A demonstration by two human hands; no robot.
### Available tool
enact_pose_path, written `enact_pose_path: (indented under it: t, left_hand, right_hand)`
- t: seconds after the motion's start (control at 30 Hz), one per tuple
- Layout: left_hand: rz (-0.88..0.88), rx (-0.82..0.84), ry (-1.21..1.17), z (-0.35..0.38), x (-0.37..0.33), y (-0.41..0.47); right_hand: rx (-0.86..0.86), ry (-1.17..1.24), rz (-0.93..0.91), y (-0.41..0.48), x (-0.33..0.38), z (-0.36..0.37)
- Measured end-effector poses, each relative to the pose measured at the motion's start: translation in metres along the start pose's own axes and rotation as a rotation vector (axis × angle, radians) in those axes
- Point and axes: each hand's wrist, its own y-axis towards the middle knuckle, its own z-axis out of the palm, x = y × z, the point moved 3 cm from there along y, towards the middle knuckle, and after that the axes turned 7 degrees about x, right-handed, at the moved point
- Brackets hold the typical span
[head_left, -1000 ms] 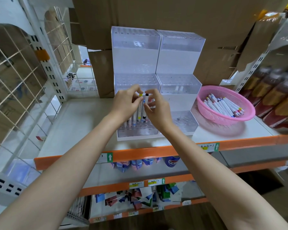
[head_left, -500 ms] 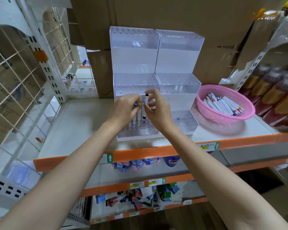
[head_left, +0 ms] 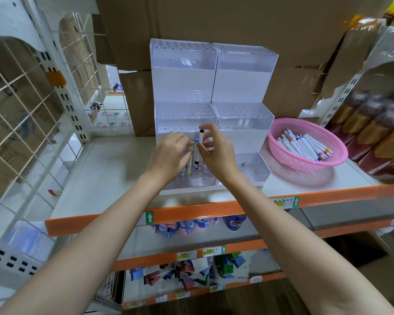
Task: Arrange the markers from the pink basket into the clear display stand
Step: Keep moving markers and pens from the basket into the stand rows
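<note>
Marker (head_left: 198, 148), black-capped, is pinched upright by right hand (head_left: 216, 153), holes of clear display stand (head_left: 191, 180) at its six o'clock; left hand (head_left: 168, 155) grips yellow-tipped marker (head_left: 188, 169) alongside.

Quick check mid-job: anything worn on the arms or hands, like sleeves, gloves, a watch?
Nothing worn shows. The left hand and right hand are gloveless, no rings or watch visible; the left forearm and right forearm are bare to the frame edge.

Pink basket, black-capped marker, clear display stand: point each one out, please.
pink basket (head_left: 301, 165), head view, on its near side wall.
black-capped marker (head_left: 196, 155), head view, on the white barrel, lower half.
clear display stand (head_left: 182, 57), head view, on the front wall of the left top tier.
</note>
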Motion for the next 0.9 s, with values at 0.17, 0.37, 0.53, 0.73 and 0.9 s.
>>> enact_pose_path:
  t: [0.17, 0.37, 0.53, 0.73, 0.9]
  left_hand:
    - [0.031, -0.015, 0.075, -0.002, 0.003, -0.007]
    - [0.037, 0.035, 0.186, -0.004, 0.007, -0.018]
    - [0.024, 0.131, 0.213, -0.004, 0.009, -0.024]
    - [0.017, 0.137, 0.188, -0.007, 0.008, -0.023]
    - [0.016, 0.122, 0.176, -0.007, 0.009, -0.021]
  right_hand:
    - [0.005, -0.004, -0.013, -0.001, 0.002, 0.001]
    - [0.014, 0.001, -0.023, -0.002, 0.001, 0.002]
    - [0.057, -0.059, -0.009, -0.003, -0.003, 0.006]
    - [0.039, -0.084, -0.016, -0.009, -0.005, 0.008]
    - [0.03, -0.077, -0.001, -0.008, -0.003, 0.009]
